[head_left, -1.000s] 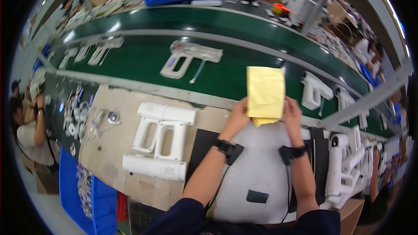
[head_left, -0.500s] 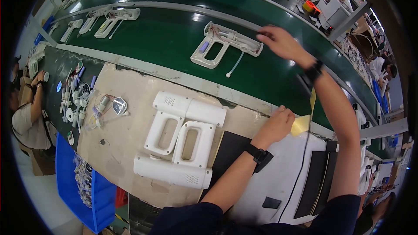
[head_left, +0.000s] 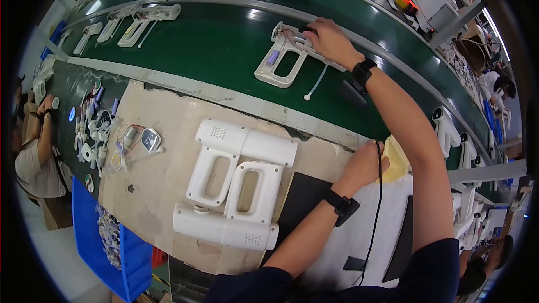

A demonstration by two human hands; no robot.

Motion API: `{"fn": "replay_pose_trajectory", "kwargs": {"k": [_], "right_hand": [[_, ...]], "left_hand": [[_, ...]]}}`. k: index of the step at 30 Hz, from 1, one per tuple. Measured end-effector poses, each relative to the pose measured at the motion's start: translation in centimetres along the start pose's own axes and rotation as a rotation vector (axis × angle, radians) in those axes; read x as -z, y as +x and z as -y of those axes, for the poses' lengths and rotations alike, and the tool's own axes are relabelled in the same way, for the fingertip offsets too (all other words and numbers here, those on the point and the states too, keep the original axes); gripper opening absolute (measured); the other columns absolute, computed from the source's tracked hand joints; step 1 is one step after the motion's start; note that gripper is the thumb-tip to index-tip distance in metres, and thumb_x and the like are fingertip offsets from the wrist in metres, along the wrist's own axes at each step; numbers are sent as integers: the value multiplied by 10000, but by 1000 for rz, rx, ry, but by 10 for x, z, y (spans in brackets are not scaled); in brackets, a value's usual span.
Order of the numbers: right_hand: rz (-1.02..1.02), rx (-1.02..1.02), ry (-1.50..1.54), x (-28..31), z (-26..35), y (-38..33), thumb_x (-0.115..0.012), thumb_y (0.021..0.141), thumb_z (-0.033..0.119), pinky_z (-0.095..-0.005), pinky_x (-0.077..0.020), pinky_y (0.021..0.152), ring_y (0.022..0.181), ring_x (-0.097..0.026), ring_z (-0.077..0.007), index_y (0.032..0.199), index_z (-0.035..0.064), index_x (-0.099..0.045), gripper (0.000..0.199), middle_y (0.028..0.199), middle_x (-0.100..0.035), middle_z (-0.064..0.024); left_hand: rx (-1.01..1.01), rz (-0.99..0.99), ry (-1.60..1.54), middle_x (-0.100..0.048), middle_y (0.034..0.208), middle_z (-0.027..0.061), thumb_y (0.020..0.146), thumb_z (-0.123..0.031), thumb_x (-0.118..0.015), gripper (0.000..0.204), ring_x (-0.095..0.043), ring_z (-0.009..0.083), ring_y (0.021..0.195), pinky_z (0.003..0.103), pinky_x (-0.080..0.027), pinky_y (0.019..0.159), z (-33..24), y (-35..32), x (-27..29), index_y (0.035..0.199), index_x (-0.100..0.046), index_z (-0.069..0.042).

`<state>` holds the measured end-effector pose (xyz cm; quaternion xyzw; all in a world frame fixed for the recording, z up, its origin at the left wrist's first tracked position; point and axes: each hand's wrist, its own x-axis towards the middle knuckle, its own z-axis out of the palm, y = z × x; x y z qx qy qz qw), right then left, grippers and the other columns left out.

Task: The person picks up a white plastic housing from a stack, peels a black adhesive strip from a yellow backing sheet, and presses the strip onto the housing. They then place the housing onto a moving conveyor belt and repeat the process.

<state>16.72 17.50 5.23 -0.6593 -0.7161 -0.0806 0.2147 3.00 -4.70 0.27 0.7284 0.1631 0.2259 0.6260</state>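
Observation:
On the green conveyor belt lies an open white plastic housing half [head_left: 266,78] with a loop handle, red wires, a purple cell and a thin tube with a round white end. My right hand [head_left: 332,44] has reached over its right part, fingers curled around it by the silvery cylinder; the fingertips are partly hidden. My left hand [head_left: 362,165] is closed at the belt's near rail, against a crumpled yellow sheet [head_left: 397,160] that it seems to pinch. A black cable [head_left: 375,221] passes over the fingers. Both wrists wear black bands.
Two closed white handled housings [head_left: 264,146] [head_left: 219,227] lie together on the worn board [head_left: 151,191]. Loose wired parts [head_left: 135,140] and a heap of components [head_left: 98,120] lie left, above a blue bin [head_left: 135,269]. More housing halves [head_left: 149,22] sit along the belt. A co-worker [head_left: 42,157] sits left.
My right hand has moved left and onto the housing half from beside its right end. The yellow sheet by my left hand has lifted and changed shape. The black cable now crosses the left fingers.

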Motion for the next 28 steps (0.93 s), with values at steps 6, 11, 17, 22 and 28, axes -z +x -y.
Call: {"fn": "replay_pose_trajectory", "kwargs": {"k": [6, 11, 17, 22, 28], "right_hand": [[164, -76, 41, 7, -19, -15, -607, 907, 270, -455, -485, 898, 1028, -594, -385, 1008, -19, -686, 317, 987, -656, -196], [-39, 16, -2, 34, -13, -28, -603, 915, 288, -460, -489, 883, 982, -621, -377, 1017, -13, -684, 328, 989, -658, -195], [208, -33, 145, 133, 19, -91, -612, 927, 183, -378, -505, 786, 883, -634, -293, 1061, -8, -669, 241, 974, -643, -163], [219, -166, 197, 205, 45, -192, -608, 937, 131, -318, -493, 739, 808, -616, -219, 1069, -1, -672, 196, 958, -644, -121], [2, -414, 348, 232, 65, -282, -597, 957, 125, -295, -500, 839, 918, -644, -198, 1084, 25, -692, 188, 1025, -664, -76]], "left_hand": [[95, -53, -110, -597, 1022, 312, 829, 15, -569, 365, -578, 477, 1009, 525, -469, 834, -10, 2, 1, 1163, -424, 41], [-62, -113, -208, -620, 1046, 299, 817, 83, -481, 501, -569, 469, 1081, 507, -465, 879, -2, 3, 0, 1298, -398, -28], [-108, -159, -368, -643, 902, 169, 879, 9, -489, 175, -622, 283, 845, 346, -487, 796, 1, 11, 8, 1006, -609, -4], [-57, -242, -222, -617, 851, 151, 835, -284, -771, 408, -614, 274, 818, 357, -491, 755, -24, 4, 5, 1029, -535, -13], [-188, -225, -86, -634, 1002, 146, 778, -155, -792, 463, -630, 308, 900, 411, -500, 822, -15, 10, 13, 1120, -489, -81]]}}
